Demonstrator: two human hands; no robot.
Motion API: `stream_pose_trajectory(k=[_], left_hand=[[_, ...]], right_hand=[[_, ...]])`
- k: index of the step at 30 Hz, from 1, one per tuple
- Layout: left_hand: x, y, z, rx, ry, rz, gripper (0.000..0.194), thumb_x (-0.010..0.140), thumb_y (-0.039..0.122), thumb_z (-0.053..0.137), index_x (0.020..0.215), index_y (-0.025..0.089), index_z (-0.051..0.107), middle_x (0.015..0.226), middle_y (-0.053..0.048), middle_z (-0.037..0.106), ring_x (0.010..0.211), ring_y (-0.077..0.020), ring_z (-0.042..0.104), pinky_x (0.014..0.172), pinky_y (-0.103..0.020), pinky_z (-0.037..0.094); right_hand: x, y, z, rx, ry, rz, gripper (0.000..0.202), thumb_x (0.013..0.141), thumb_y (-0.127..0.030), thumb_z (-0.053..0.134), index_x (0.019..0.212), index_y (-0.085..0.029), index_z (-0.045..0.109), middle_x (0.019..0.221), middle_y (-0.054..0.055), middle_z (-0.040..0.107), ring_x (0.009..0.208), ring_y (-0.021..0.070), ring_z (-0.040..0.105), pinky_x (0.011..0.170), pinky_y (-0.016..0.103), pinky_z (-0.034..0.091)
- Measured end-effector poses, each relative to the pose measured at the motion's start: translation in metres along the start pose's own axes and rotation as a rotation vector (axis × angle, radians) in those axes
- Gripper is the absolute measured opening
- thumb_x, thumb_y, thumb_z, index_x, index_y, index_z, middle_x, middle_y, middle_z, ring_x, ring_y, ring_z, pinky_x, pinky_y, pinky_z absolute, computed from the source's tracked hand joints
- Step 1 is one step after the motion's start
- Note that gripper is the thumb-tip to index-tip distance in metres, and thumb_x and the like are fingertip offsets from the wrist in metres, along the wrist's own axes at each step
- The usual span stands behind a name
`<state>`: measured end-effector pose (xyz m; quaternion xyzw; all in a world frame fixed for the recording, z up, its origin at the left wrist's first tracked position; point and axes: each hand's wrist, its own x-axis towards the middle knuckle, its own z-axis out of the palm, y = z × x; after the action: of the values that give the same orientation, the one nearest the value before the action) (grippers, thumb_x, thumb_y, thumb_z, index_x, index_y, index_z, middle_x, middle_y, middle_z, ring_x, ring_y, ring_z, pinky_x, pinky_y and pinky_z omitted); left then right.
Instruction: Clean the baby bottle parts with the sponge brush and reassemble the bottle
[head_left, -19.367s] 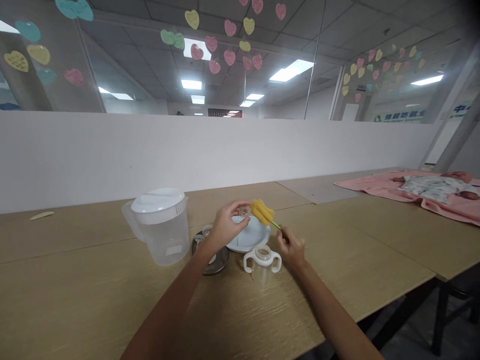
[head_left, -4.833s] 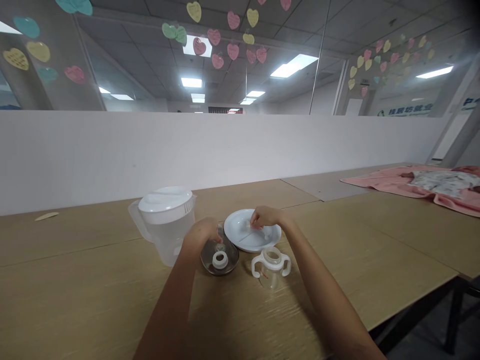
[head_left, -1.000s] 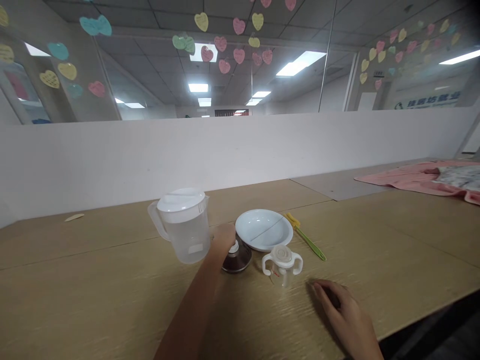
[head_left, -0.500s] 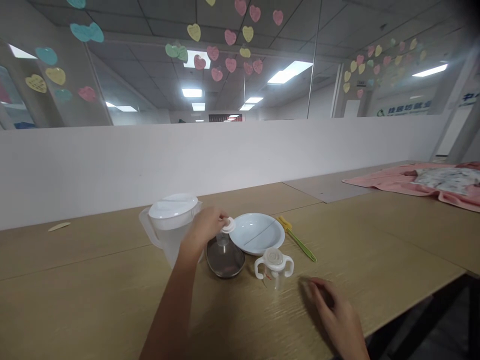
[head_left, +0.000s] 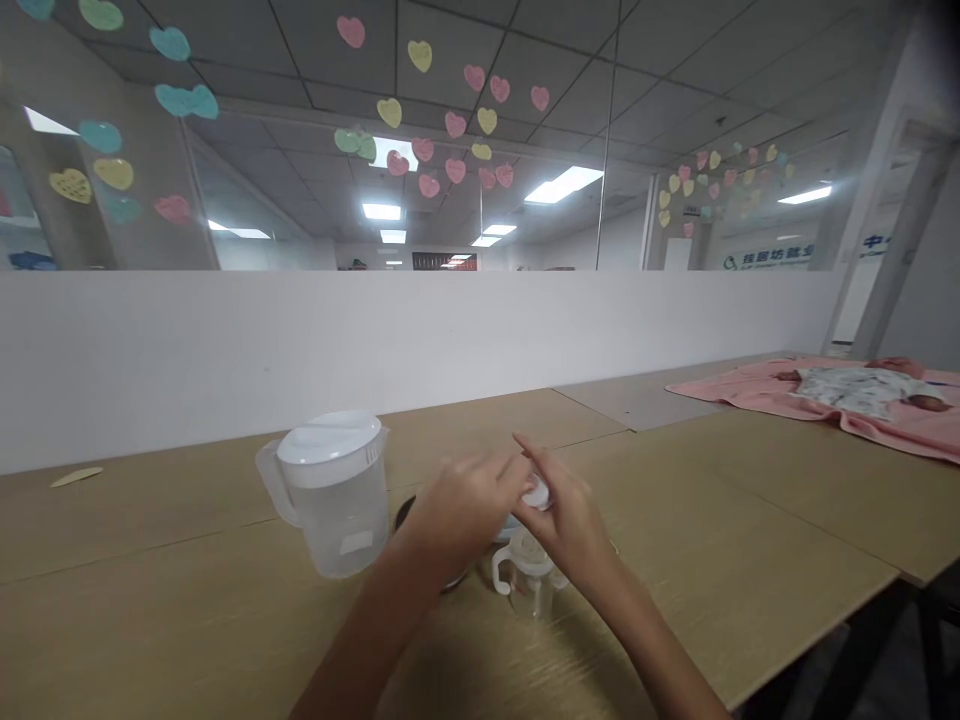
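Note:
My left hand (head_left: 469,505) and my right hand (head_left: 570,510) meet over the middle of the table, closed around a small bottle with a white cap (head_left: 537,492). Only the cap shows between my fingers; the clear body is hidden. The right index finger sticks out past the cap. Just below the hands stands a clear cup with two white handles (head_left: 532,592), partly covered by the right hand. Behind my hands, a sliver of the pale blue bowl (head_left: 508,530) shows. A dark oval tray (head_left: 403,512) is mostly hidden by my left hand.
Left of my hands stands a lidded clear plastic pitcher (head_left: 337,510). A flat yellowish piece (head_left: 76,477) lies at the far left. At the far right a pink cloth (head_left: 735,385) carries a doll in patterned clothes (head_left: 855,390). A white wall (head_left: 450,330) runs behind the table (head_left: 187,630).
My left hand has lifted the white-capped bottle from over the tray and moved right. My right hand has come up from the table's front right to meet it. The view has tilted up slightly.

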<state>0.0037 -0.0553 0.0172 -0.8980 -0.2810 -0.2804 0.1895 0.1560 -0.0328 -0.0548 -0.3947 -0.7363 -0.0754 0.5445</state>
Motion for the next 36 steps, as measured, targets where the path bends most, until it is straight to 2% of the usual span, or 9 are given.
stream_pose_trajectory(k=[4,8,11,13,16,20,25,32,36], left_hand=[[-0.002,0.018,0.002,0.325,0.177,0.272,0.025,0.087,0.005,0.039,0.07,0.015,0.054,0.062,-0.002,0.059,0.064,-0.0173,0.061,0.066,-0.029,0.049],[0.002,0.023,0.005,0.307,0.199,0.264,0.025,0.088,0.004,0.038,0.072,0.016,0.054,0.063,-0.002,0.059,0.065,-0.0162,0.062,0.071,-0.028,0.05],[0.004,0.017,0.022,0.053,0.158,0.149,0.021,0.092,0.013,0.038,0.084,0.017,0.057,0.082,-0.004,0.066,0.076,-0.0162,0.064,0.069,-0.026,0.05],[-0.005,0.014,0.046,-0.26,0.235,0.008,0.019,0.094,0.02,0.038,0.102,0.019,0.056,0.101,-0.005,0.066,0.094,-0.0165,0.062,0.08,-0.028,0.05],[-0.035,0.015,0.095,-0.612,0.425,-0.429,0.03,0.093,0.027,0.042,0.123,0.022,0.046,0.122,-0.007,0.058,0.112,-0.0193,0.055,0.095,-0.034,0.045],[-0.078,0.025,0.15,-0.798,0.345,-0.529,0.05,0.085,0.028,0.056,0.132,0.021,0.039,0.133,-0.011,0.05,0.121,-0.0251,0.048,0.1,-0.039,0.042],[-0.088,0.037,0.169,-0.763,0.349,-0.494,0.05,0.087,0.021,0.049,0.134,0.018,0.035,0.135,-0.014,0.045,0.126,-0.0255,0.043,0.105,-0.043,0.038],[-0.081,0.041,0.169,-0.724,0.36,-0.556,0.058,0.08,0.014,0.055,0.133,0.019,0.033,0.131,-0.013,0.048,0.122,-0.0237,0.048,0.1,-0.039,0.043],[-0.081,0.04,0.172,-0.729,0.366,-0.578,0.058,0.08,0.016,0.056,0.134,0.02,0.034,0.131,-0.013,0.049,0.122,-0.0242,0.048,0.101,-0.04,0.041]], right_hand=[[-0.01,0.019,-0.011,-0.034,0.062,-0.157,0.031,0.089,-0.041,0.046,0.112,-0.022,0.054,0.099,0.006,0.066,0.091,0.0211,0.061,0.099,0.044,0.036],[-0.007,0.027,-0.025,-0.085,0.089,-0.214,0.034,0.09,-0.05,0.041,0.104,-0.022,0.055,0.096,0.005,0.066,0.088,0.0201,0.061,0.104,0.046,0.029],[-0.007,0.034,-0.028,-0.12,0.116,-0.192,0.031,0.088,-0.046,0.048,0.104,-0.021,0.056,0.099,0.006,0.065,0.092,0.0211,0.06,0.102,0.046,0.032],[-0.016,0.039,-0.023,-0.104,0.212,-0.076,0.025,0.086,-0.041,0.052,0.102,-0.021,0.056,0.096,0.006,0.064,0.09,0.0211,0.059,0.093,0.043,0.04],[-0.038,0.04,-0.006,-0.074,0.43,0.128,0.018,0.084,-0.034,0.056,0.094,-0.02,0.059,0.091,0.007,0.056,0.086,0.0203,0.056,0.075,0.036,0.048],[-0.063,0.033,0.026,-0.101,0.557,0.006,0.02,0.079,-0.029,0.063,0.096,-0.019,0.06,0.089,0.007,0.049,0.086,0.021,0.053,0.074,0.038,0.049],[-0.069,0.032,0.043,-0.102,0.398,-0.324,0.043,0.074,-0.025,0.068,0.114,-0.019,0.054,0.091,0.007,0.057,0.085,0.0219,0.057,0.086,0.047,0.047],[-0.075,0.049,0.047,0.147,0.214,0.021,0.019,0.082,-0.029,0.058,0.099,-0.019,0.057,0.088,0.007,0.065,0.08,0.0193,0.06,0.071,0.034,0.05],[-0.074,0.055,0.048,0.209,0.128,0.051,0.015,0.084,-0.032,0.053,0.088,-0.019,0.059,0.082,0.005,0.064,0.077,0.0184,0.058,0.07,0.032,0.047]])
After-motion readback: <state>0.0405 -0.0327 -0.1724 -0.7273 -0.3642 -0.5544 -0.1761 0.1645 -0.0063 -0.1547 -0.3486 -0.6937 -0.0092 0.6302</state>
